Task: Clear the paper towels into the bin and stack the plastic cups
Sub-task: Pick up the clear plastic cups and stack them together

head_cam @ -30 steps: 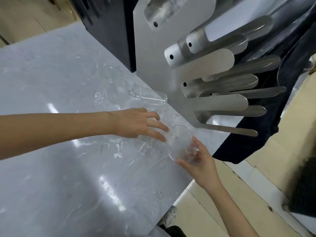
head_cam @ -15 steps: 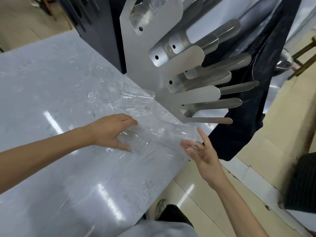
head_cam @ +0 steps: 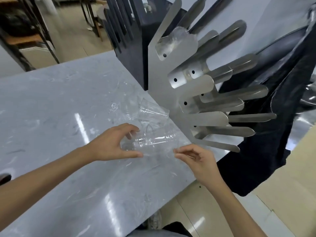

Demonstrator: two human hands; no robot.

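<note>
A clear plastic cup stack lies on its side above the grey marble table, its base end between the thumb and fingers of my left hand. My right hand hovers just right of the stack's open mouth, fingers curled and apart, holding nothing that I can see. Another clear cup lies on its side on the table behind the stack, against the metal rack. A further clear cup sits high on the rack. No paper towels or bin are in view.
A tall metal rack with flat prongs stands at the table's far right edge. A dark cloth hangs behind it. The table edge runs diagonally below my right hand, with beige floor beyond. Dark chair legs stand at the back left.
My right hand let go of the cup it was pushing into the stack and drew back. My left hand now grips the stack's base and lifts it. The view tilted up.
</note>
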